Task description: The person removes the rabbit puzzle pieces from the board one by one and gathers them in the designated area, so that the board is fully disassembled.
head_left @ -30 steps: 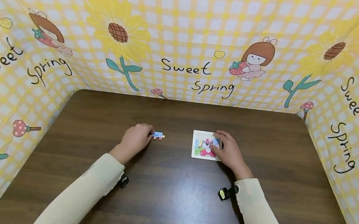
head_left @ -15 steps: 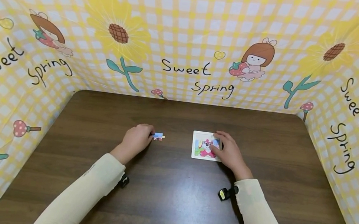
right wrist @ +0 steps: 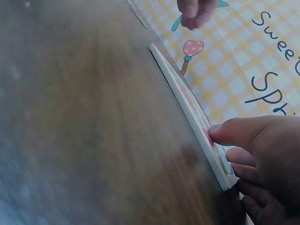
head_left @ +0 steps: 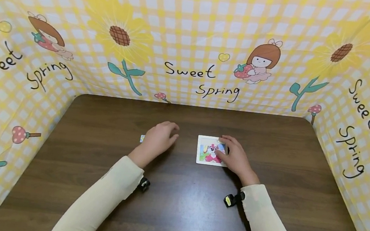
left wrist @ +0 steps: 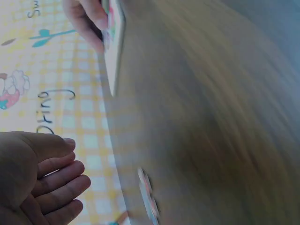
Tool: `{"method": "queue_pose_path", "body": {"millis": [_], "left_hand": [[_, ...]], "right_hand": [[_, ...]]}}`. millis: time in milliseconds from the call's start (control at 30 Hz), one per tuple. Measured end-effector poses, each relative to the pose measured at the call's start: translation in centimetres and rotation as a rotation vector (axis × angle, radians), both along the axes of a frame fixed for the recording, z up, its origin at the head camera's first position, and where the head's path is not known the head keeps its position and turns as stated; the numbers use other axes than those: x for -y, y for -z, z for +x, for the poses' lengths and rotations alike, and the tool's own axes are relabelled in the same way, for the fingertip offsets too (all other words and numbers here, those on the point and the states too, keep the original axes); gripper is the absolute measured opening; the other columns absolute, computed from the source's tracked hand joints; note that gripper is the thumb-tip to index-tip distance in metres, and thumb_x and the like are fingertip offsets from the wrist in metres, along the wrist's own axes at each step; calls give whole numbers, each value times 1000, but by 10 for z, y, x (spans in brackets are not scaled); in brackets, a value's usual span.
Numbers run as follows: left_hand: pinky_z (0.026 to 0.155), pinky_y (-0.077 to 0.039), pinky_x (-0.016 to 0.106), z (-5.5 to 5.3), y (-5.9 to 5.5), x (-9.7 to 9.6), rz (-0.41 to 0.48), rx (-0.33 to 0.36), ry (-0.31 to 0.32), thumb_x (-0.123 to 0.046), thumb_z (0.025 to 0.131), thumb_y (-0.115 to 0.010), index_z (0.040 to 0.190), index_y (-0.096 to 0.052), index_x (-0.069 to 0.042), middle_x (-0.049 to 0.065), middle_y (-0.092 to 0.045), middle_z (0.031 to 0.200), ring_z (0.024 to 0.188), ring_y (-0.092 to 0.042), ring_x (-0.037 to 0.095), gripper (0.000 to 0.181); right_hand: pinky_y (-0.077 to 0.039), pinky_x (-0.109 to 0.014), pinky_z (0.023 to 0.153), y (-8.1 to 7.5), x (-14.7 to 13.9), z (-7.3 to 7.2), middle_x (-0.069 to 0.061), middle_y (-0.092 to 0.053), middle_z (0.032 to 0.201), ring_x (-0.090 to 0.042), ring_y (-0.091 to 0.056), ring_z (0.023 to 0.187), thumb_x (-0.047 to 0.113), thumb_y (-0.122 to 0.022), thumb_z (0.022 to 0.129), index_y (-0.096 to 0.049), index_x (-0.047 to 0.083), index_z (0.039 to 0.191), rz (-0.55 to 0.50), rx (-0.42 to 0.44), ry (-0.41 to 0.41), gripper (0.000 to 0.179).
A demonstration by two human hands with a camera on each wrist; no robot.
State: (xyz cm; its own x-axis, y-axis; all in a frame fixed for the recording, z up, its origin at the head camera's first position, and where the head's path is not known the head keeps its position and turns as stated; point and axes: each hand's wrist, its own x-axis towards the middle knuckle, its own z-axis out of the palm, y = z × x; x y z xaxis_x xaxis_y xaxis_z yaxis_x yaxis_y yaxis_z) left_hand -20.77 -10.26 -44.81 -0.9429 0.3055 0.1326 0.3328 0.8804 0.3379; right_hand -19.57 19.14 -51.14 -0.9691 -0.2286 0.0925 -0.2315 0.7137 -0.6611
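Over the table, left of the middle, my left hand (head_left: 158,139) hovers with its fingers loosely bent and nothing in them, as the left wrist view shows. Jigsaw pieces (left wrist: 148,197) lie on the table below it, mostly hidden by the hand in the head view, where one blue corner (head_left: 142,138) peeks out. A small white-framed jigsaw puzzle (head_left: 205,157) with a pink cartoon animal lies flat to the right. My right hand (head_left: 235,155) holds the frame's right side, its thumb (right wrist: 229,131) on the picture and its fingers at the edge.
The dark wood table (head_left: 174,199) carries the puzzle. A yellow checked cloth (head_left: 196,24) with flowers and lettering hangs behind the table and along both sides. A black wrist camera (head_left: 230,200) sits at the right sleeve, another wrist camera (head_left: 143,184) at the left.
My left hand has let go of the jigsaw pieces and moved right and slightly away from me, now covering most of them. The right hand and the puzzle have stayed in place.
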Motion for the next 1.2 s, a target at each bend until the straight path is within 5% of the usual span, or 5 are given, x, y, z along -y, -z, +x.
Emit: {"method": "queue_pose_path", "body": {"millis": [467, 867, 1200], "left_hand": [[82, -54, 41, 1, 4, -53, 34, 62, 28, -28, 91, -69, 121, -65, -14, 7, -62, 125, 106, -63, 23, 34], [83, -54, 40, -1, 6, -90, -60, 92, 122, -36, 92, -67, 127, -63, -14, 6, -60, 127, 109, -62, 20, 42], [87, -52, 40, -13, 13, -119, -176, 129, 161, -39, 91, -68, 132, -61, -15, 5, -57, 131, 115, -58, 21, 48]], "right_hand": [[-33, -51, 107, -4, -4, 2, -15, -43, 146, -32, -40, 134, 30, -72, 89, -51, 6, 140, -19, -4, -46, 61], [-34, -56, 105, -12, -20, 1, -19, -41, 146, -38, -38, 133, 30, -70, 91, -49, 0, 140, 69, 16, -49, 61], [-34, -53, 106, -10, -20, -1, -18, -43, 145, -36, -40, 133, 28, -69, 91, -52, 0, 138, 85, 9, -47, 57]]}}
